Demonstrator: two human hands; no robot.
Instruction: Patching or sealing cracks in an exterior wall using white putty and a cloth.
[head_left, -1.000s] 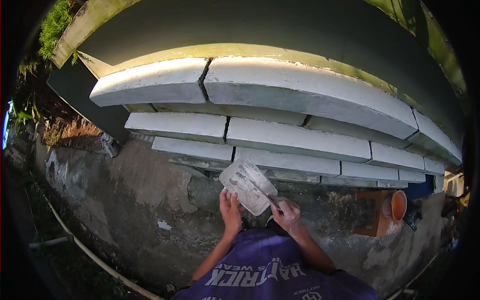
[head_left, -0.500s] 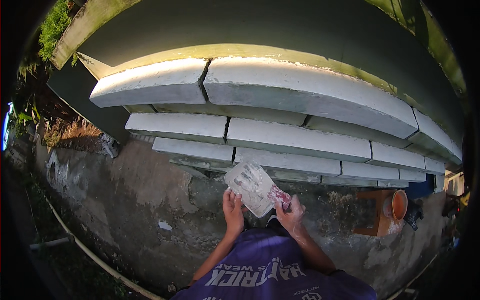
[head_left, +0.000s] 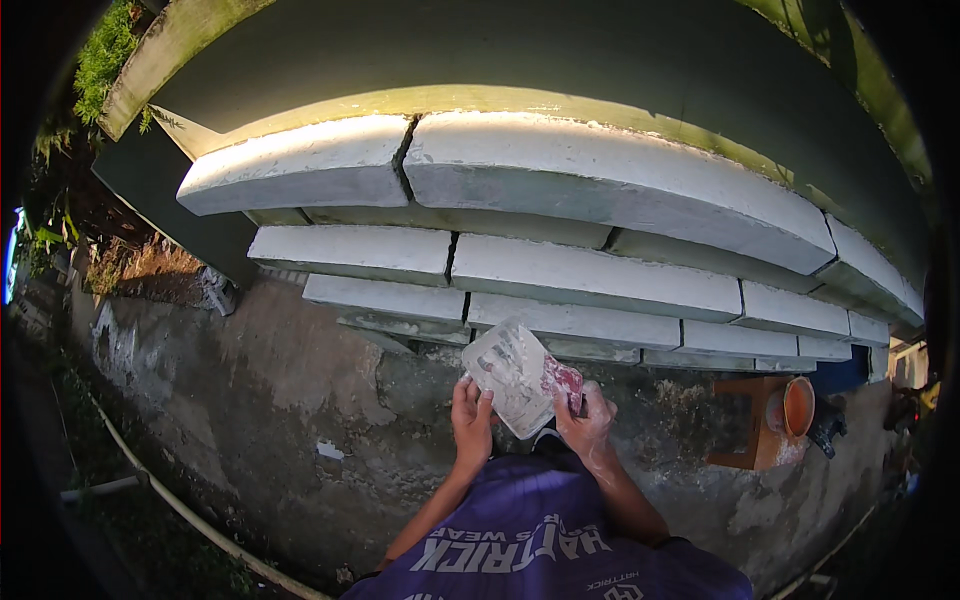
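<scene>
Both my hands hold a flat rectangular float [head_left: 515, 375], smeared white with a dark red patch at its right end. My left hand [head_left: 470, 408] grips its lower left edge and my right hand [head_left: 588, 418] grips its right end. The float is tilted up in front of the lowest white step [head_left: 575, 322] of a stack of long white-coated ledges [head_left: 590, 185]. Below my hands lies rough grey concrete ground [head_left: 300, 400]. My purple shirt [head_left: 540, 540] fills the bottom of the view.
An orange bucket [head_left: 797, 405] stands on a brown block [head_left: 745, 430] to the right. A thin pipe [head_left: 180, 510] runs across the lower left ground. Plants [head_left: 100, 60] grow at the upper left, beside a dark green wall [head_left: 560, 50].
The float has shifted slightly right and tilted more upright in my hands, showing its red end. My hands stay on it.
</scene>
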